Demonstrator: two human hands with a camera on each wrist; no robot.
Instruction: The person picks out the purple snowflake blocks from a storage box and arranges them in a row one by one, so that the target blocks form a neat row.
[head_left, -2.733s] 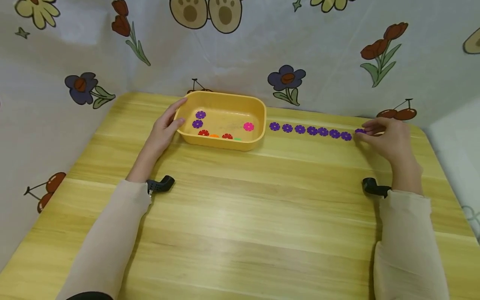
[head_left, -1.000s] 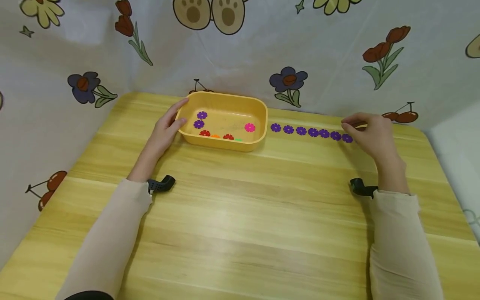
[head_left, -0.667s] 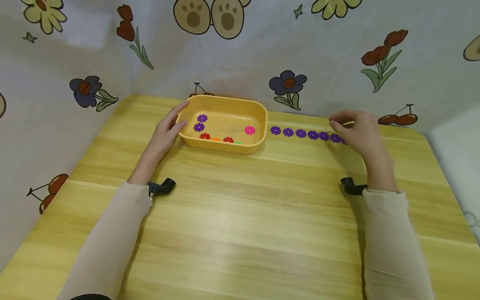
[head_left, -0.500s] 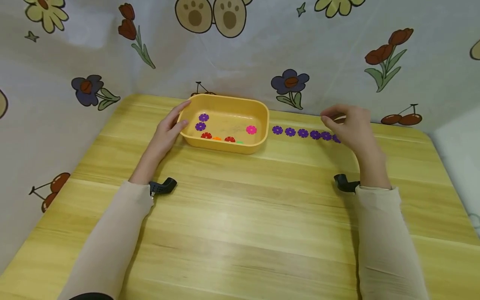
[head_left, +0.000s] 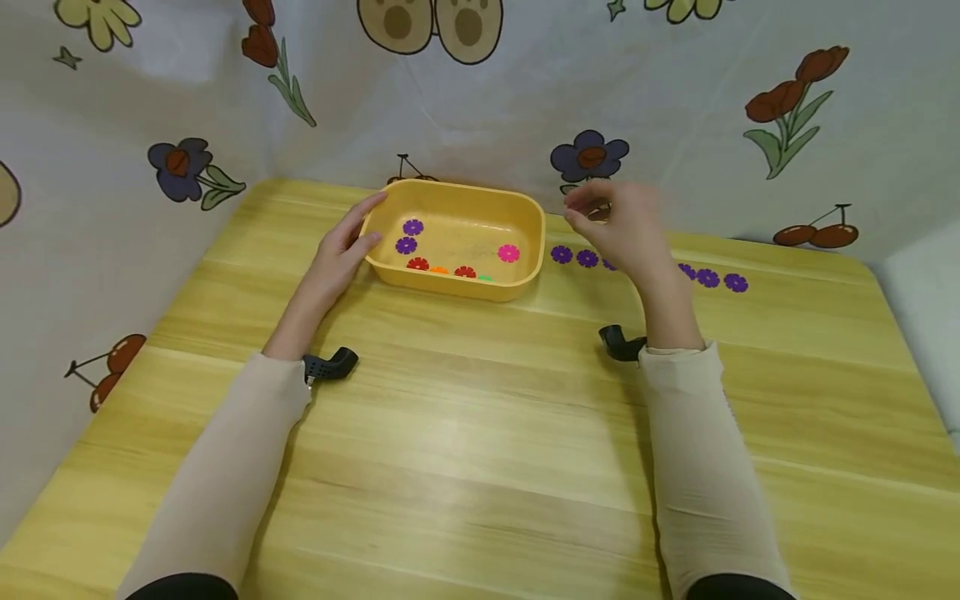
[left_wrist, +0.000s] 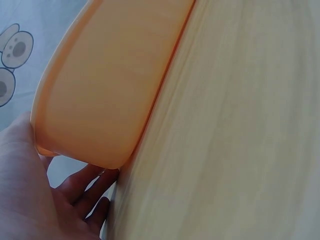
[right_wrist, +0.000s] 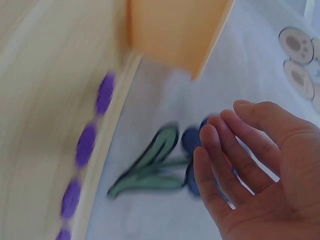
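Observation:
My left hand (head_left: 330, 262) grips the left end of a yellow plastic bin (head_left: 453, 287), thumb at the rim. In the left wrist view, its fingers (left_wrist: 92, 192) lie against the bin's end wall. Inside are purple snowflake discs (head_left: 407, 245), a pink disc (head_left: 508, 252), red discs (head_left: 465, 272) and slivers of orange and green. Right of the bin, my right hand (head_left: 626, 225) hovers above a row of purple snowflake discs (head_left: 707, 278), hiding the row's middle. In the right wrist view, its fingers (right_wrist: 237, 155) curve loosely with nothing between them.
The wooden table (head_left: 465, 433) runs up to a patterned cloth (head_left: 480, 100) behind the bin. A black wrist camera (head_left: 333, 364) sits on the left wrist, and another black camera (head_left: 622, 343) on the right wrist.
My right hand has left the purple snowflake disc at the row's right end, lifted, and moved left towards the bin. My left hand stays on the bin.

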